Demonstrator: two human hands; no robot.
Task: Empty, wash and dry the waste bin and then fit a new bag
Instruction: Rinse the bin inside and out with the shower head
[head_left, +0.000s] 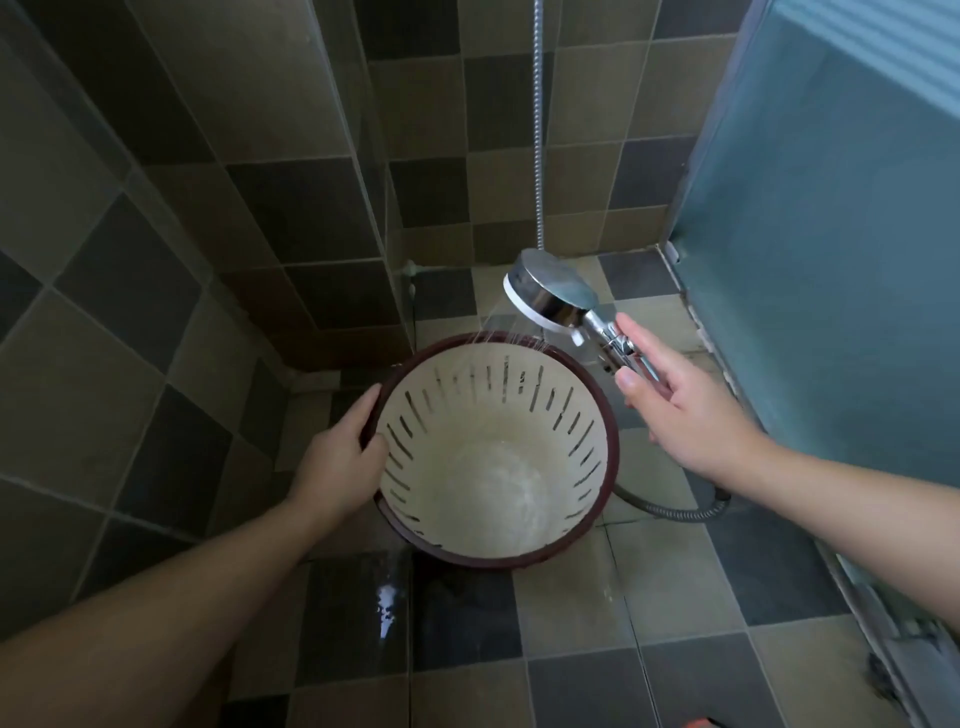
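Head view of a tiled shower corner. The bin (496, 457), cream inside with a dark red rim and slotted walls, is held above the tiled floor (675, 597), tilted so that its mouth faces the camera. The left hand (340, 457) grasps the bin's left rim, thumb inside against the wall and fingers curled over the outer edge. The right hand (675, 400) holds the chrome handle of the shower head (550, 291), thumb below and fingers lying fairly straight along it. The shower head sits just above and behind the bin's far rim, its face turned down and to the left; fine jets of water (493, 338) run from it into the bin. Water pools, bright and rippled, at the bin's bottom. A metal hose (670, 512) loops along the floor to the right of the bin, and another stretch hangs down the wall behind the head. A frosted blue glass panel (831, 234) stands at right.
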